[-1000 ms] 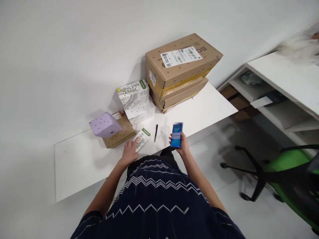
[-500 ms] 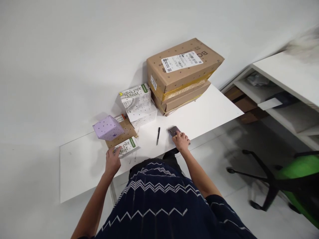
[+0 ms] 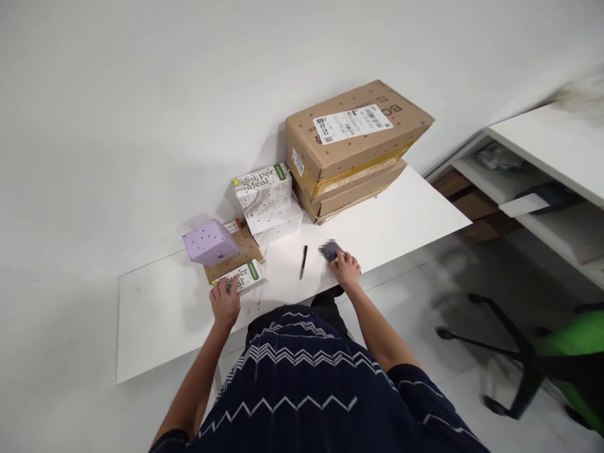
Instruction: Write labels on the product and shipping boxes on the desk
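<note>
My left hand (image 3: 225,303) is at the near left side of a small white "Super Meal" box (image 3: 248,274), its fingers curled over the box's top. Something small and dark shows by these fingertips, too small to make out. My right hand (image 3: 346,270) is closed around the near end of a purple-grey phone (image 3: 332,250) lying on the white table (image 3: 155,321). Between the two hands lies a black pen (image 3: 303,262), touched by neither. Behind the small box, a lilac box (image 3: 212,242) rests by a flat brown cardboard piece (image 3: 244,242).
Two brown cartons (image 3: 349,148) are stacked against the wall, the upper one bearing a white label. Left of them, another "Super Meal" box (image 3: 264,189) stands on a white box (image 3: 278,225). A white shelf unit (image 3: 542,157) and a green chair (image 3: 573,343) are at the right.
My left hand has slid a little to the right, further over the small box. My right hand stays on the phone. The whole view has shifted slightly.
</note>
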Available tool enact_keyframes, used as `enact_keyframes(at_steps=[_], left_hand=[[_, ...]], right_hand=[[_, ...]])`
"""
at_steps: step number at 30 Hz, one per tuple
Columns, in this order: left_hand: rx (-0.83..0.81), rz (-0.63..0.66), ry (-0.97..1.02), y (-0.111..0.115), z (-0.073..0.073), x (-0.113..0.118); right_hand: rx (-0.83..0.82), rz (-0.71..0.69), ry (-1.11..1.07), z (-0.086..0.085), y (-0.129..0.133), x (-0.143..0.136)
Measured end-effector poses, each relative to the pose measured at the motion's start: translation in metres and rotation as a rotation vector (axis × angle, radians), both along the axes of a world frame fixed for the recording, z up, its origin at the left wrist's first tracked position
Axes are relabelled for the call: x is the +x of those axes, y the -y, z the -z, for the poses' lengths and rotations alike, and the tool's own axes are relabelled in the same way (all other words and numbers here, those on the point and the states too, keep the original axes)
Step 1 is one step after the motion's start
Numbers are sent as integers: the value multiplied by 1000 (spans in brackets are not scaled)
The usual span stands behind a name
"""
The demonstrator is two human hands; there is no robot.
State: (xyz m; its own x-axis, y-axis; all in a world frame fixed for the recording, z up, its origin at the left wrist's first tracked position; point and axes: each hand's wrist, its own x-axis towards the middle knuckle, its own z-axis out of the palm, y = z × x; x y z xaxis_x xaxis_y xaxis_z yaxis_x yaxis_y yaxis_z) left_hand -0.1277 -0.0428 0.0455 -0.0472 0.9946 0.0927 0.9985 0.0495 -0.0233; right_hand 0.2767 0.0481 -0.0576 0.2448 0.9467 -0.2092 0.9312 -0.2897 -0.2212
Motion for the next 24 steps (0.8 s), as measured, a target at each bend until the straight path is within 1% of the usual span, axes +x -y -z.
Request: enact_keyframes(at_steps=[2,3,4,6,7,9,11,13,14,16,18,20,24], left_hand=[[34,35,29,3,-5,6],[54,77,58,2,-11,10],[77,131,94,-1,-19,15],[148,230,177,-17,-42,28],[188,252,209,-31,-57,35],[270,236,260,-72,-89,51],[286,212,290,-122,-119,67],[261,186,284,-173,-140,81],[243,185,261,-195,-147,86],[201,170,222,-230,-154,94],[154,169,186,-251,-155,98],[103,170,143,-258,-156,97],[31,128,54,-258,-165,95]], right_hand=[[11,27,-25,-1,1,-1],[26,47,-37,-1,2,-3],[49,70,-49,-2,3,-4],[123,114,-73,-5,6,-10],[170,120,-88,-6,7,-14],[262,78,-127,-9,10,-24],[338,-22,-187,-12,11,-36],[392,-130,-268,-14,12,-48],[410,-172,-310,-15,14,-53],[426,-223,-379,-16,19,-60],[414,-233,-413,-15,27,-62],[379,-214,-419,-13,38,-59],[262,-164,-424,-10,55,-52]])
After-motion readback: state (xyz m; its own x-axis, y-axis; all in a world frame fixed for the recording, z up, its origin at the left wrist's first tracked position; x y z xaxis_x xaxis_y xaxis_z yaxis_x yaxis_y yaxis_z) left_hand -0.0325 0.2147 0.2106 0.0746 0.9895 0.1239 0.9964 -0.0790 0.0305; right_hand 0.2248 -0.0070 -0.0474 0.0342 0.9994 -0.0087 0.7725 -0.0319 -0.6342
